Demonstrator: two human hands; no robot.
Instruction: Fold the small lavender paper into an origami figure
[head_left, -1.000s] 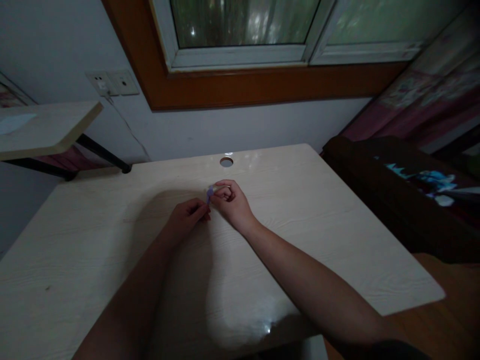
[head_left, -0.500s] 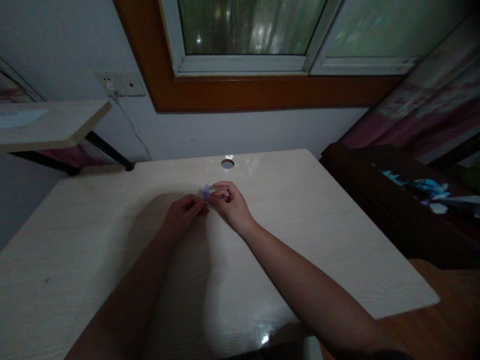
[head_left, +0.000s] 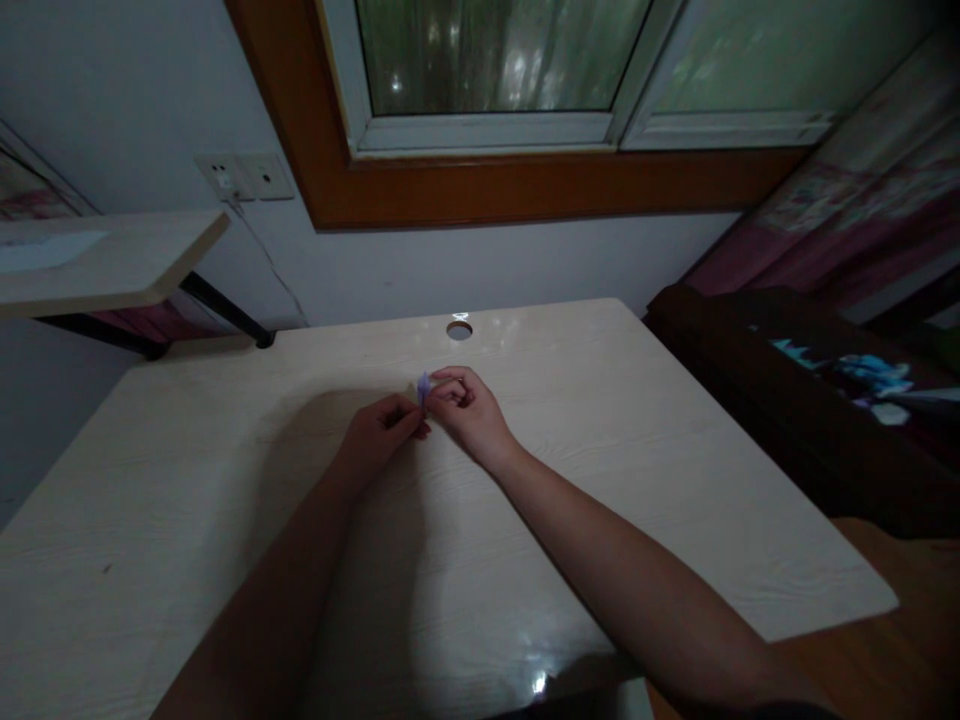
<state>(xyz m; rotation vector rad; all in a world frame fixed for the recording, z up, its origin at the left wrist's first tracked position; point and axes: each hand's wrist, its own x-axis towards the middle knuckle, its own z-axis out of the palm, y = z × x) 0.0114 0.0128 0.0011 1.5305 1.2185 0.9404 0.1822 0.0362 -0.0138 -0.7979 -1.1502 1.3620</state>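
Note:
A small pale purple piece (head_left: 423,386), pointed at the top and perhaps folded paper, stands up between my fingertips above the table. My left hand (head_left: 381,428) is closed in a pinch at its lower end, thumb against the fingers. From the other side, my right hand (head_left: 475,418) pinches it with thumb and fingers, while the index finger curves over near its tip. The two hands almost meet. Most of the piece's lower part is hidden by the fingers, so its exact kind cannot be made out.
Under my hands is a pale wood-grain table (head_left: 585,400) with a round hole (head_left: 459,330) near its back edge. A raised shelf (head_left: 112,265) on black legs stands at the left. To the right lies a dark piece of furniture (head_left: 750,400) with blue items on it.
Both hands and the purple piece appear slightly further right, as the whole view has shifted a little. My right fingers sit closer around the piece, and the hands are nearer each other.

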